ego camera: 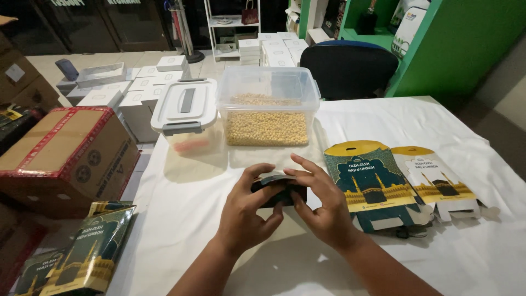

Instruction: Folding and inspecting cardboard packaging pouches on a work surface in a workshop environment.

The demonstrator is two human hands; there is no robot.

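Near tabletop [181, 219] centre: left hand [249, 211] and right hand [323, 205] pinch small dark folded pouch [276, 189], mid-fold; flat printed cartons [372, 183] right, clear tub of beans [268, 112] far.

This looks like a small shop's packing corner: stacks of white boxes [145, 82] cover the tiled floor, a taped cardboard carton [66, 151] stands beside the cloth-covered table [438, 257], flat printed gift cartons [372, 183] lie ready (more lie on the floor), and green display shelving [438, 49] lines the wall.

dark pouch [278, 189] mostly hidden by fingers [307, 174]
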